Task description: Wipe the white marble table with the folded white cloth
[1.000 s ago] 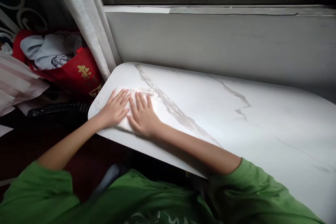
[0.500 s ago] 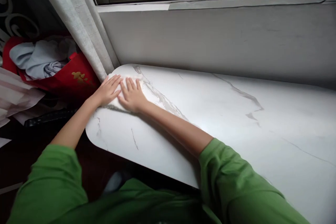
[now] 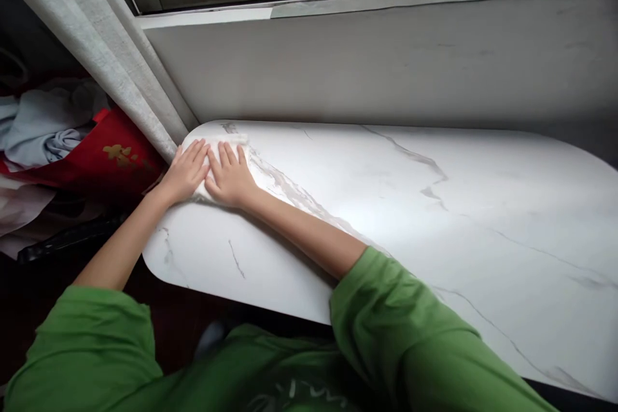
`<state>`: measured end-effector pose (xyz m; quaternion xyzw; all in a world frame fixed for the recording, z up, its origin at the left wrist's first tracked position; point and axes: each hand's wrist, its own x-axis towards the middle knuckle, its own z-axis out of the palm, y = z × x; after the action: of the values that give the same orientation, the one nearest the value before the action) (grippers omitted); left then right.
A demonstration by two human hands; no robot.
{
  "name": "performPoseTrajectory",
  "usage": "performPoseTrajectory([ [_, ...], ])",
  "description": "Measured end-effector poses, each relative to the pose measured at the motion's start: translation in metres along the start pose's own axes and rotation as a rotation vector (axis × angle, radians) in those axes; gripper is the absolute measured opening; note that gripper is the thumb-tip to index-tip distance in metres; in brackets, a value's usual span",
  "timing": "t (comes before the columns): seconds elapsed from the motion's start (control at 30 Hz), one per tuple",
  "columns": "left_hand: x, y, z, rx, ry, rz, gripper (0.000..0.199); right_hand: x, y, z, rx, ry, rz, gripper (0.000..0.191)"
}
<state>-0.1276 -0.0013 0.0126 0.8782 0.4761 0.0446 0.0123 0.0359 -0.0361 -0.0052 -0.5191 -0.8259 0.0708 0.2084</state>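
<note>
A white cloth point(image 3: 241, 140) lies flat on the left end of a white marble-patterned table point(image 3: 290, 277). My left hand point(image 3: 186, 172) rests palm down on the cloth's left part, with its fingers extended. Close beside it, my right hand point(image 3: 230, 177) presses flat on the cloth, fingers spread. The two hands nearly touch. Most of the cloth is hidden beneath them, with its far edge and right edge showing.
A light curtain point(image 3: 111, 45) hangs by the table's left far corner. Left of it stands a red bag point(image 3: 111, 154) with grey-blue fabric point(image 3: 48, 119) inside. A grey wall point(image 3: 338, 64) below a window runs behind the table.
The view has shifted, so the table, curtain and bag appear further left, and more of the table's right end shows. Both hands stay flat on the cloth at the table's left end.
</note>
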Motion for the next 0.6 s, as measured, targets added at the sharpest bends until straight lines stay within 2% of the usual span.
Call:
performPoseTrajectory([
  [0.13,-0.083,0.050,-0.001,0.019,0.069,0.031,0.055,-0.077,-0.028,-0.023,0.011,-0.116,-0.203,0.068],
  [0.2,-0.116,0.077,-0.003,0.017,0.087,0.047,0.055,-0.113,-0.035,-0.035,0.038,-0.144,-0.271,0.070],
  [0.27,-0.138,0.099,-0.004,0.013,0.092,0.049,0.055,-0.139,-0.036,-0.043,0.082,-0.161,-0.322,0.070],
  [0.33,-0.146,0.111,-0.005,0.009,0.083,0.049,0.055,-0.153,-0.034,-0.048,0.130,-0.182,-0.356,0.072],
  [0.4,-0.139,0.112,-0.005,0.006,0.065,0.058,0.054,-0.153,-0.027,-0.050,0.156,-0.200,-0.339,0.073],
  [0.47,-0.116,0.106,-0.004,-0.002,0.040,0.071,0.053,-0.139,-0.016,-0.048,0.153,-0.209,-0.263,0.073],
  [0.53,-0.078,0.097,-0.001,-0.015,0.020,0.070,0.053,-0.115,0.001,-0.047,0.131,-0.212,-0.147,0.072],
  [0.6,-0.028,0.091,0.003,-0.029,0.009,0.056,0.052,-0.084,0.026,-0.047,0.101,-0.202,-0.017,0.067],
])
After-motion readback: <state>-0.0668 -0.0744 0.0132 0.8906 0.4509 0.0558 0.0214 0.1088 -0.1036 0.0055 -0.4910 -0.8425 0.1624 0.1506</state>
